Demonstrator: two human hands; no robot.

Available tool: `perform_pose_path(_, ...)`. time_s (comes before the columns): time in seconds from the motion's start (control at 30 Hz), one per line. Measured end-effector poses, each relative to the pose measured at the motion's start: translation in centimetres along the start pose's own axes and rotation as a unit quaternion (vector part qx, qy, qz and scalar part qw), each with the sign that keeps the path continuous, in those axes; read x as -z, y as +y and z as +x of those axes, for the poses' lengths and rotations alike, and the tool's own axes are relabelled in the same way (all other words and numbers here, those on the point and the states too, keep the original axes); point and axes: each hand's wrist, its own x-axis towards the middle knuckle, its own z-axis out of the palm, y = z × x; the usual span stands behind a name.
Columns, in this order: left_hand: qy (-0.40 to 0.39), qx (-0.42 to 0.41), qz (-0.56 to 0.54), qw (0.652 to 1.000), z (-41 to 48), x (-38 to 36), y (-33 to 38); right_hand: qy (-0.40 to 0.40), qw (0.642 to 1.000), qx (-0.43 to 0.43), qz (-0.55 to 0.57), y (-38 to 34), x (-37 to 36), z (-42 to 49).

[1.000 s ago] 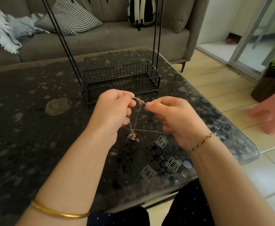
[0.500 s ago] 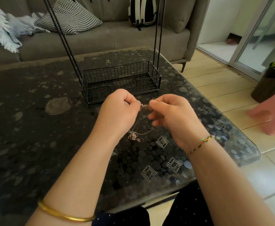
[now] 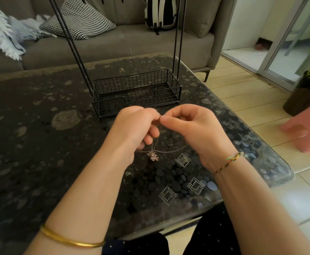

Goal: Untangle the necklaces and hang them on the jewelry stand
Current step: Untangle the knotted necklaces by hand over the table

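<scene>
My left hand (image 3: 134,127) and my right hand (image 3: 194,131) meet above the table, fingertips together, both pinching the thin chains of the tangled necklaces. The chains hang down between my hands to a small cluster of pendants (image 3: 152,155) just above the table top; one strand runs off to the right under my right wrist. The black wire jewelry stand (image 3: 135,91) is just beyond my hands, with a basket base and tall rods rising out of view. Its top is hidden.
The dark pebble-patterned glass table (image 3: 40,144) ends at a corner on the right. A grey sofa (image 3: 113,46) with a checked cushion (image 3: 80,21) and a blanket sits behind. A pink stool (image 3: 308,127) stands on the floor at the right.
My hands have drawn closer together until the fingertips touch. The pendant cluster still hangs below them in much the same place.
</scene>
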Motion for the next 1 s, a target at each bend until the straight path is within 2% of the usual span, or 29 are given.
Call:
perform_pose_path(0.3, -0.027, -0.007, -0.004, 1.000, 0.5, 0.7, -0.3, 0.018, 1.000, 0.006, -0.020, 0.2, -0.2, 0.2)
perform_pose_path(0.57, -0.058, -0.011, -0.019, 0.998, 0.6, 0.9, -0.5, 0.005, 1.000, -0.029, -0.003, 0.1, -0.7, 0.3)
perform_pose_path(0.7, -0.046, -0.026, -0.014, 0.998, 0.5, 0.9, -0.6, 0.017, 0.999, -0.012, -0.035, 0.3, -0.2, 0.4)
perform_pose_path(0.87, 0.011, -0.059, -0.005, 0.998, 0.7, 1.1, -0.6, 0.001, 0.999, -0.040, 0.001, 0.2, 0.2, 0.5)
perform_pose_path(1.0, 0.013, -0.074, 0.004, 0.997, 0.5, 1.1, -0.6, 0.004, 0.999, -0.046, 0.011, 0.1, 0.4, 0.4)
